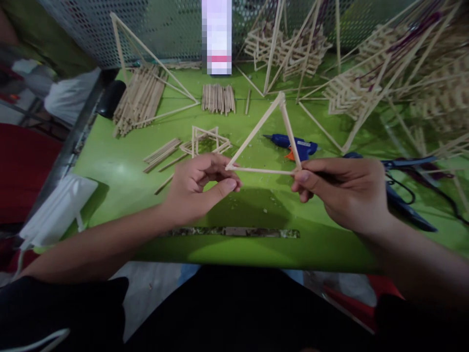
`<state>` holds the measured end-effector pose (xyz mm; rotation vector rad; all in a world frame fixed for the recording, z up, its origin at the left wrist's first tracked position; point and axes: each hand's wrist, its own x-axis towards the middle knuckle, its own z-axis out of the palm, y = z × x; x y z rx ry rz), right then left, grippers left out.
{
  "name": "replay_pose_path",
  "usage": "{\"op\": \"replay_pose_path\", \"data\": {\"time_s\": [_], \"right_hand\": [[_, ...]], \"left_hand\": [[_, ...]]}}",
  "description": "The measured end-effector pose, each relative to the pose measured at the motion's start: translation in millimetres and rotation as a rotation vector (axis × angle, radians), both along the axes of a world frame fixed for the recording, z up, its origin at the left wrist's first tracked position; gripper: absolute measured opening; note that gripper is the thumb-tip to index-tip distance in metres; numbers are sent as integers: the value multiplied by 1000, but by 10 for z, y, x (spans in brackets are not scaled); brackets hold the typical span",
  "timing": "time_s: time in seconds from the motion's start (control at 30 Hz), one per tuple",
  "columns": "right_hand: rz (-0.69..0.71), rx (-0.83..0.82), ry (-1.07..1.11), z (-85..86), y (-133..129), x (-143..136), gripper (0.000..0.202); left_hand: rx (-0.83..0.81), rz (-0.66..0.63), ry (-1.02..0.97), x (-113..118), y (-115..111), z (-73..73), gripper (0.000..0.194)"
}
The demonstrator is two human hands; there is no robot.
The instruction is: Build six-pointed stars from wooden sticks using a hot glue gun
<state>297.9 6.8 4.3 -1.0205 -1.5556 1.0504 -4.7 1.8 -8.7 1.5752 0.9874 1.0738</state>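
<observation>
Now, wooden triangle (pixel 255 129), right corner pinched between right fingers (pixel 305 177)

From the wearer's head, the camera looks forward and down, close over a flat bright-green tabletop (pixel 234 250). Its view spans black-clothed lap (pixel 234 313) to grey perforated panel (pixel 164 39).

1 L hand (pixel 196 190) nr 9 o'clk, 1 R hand (pixel 353 193) nr 3. 1 stick triangle (pixel 255 130), 3 sides, nr 1. 1 glue gun (pixel 286 141) nr 2. 1 short-stick bundle (pixel 218 99) + 1 lone stick (pixel 248 101) nr 12. 1 long-stick pile (pixel 142 95) nr 10. 1 white box (pixel 58 208) nr 9.
</observation>
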Motion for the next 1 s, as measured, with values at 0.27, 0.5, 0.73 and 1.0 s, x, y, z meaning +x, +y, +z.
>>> {"op": "replay_pose_path", "data": {"time_s": [0.27,0.5,0.73,1.0], "right_hand": [[-30,50,-23,-27,-37,-41,5],[-40,79,-13,-67,-10,-42,9],[-30,21,20,-100,9,-40,10],[-33,43,-34,-145,34,-19,6]], "left_hand": [[59,16,29,-34,-30,10,21],[177,102,122,-33,-60,-36,16],[213,133,175,-25,-84,15,17],[283,155,253,-68,-48,-34,22]]}}
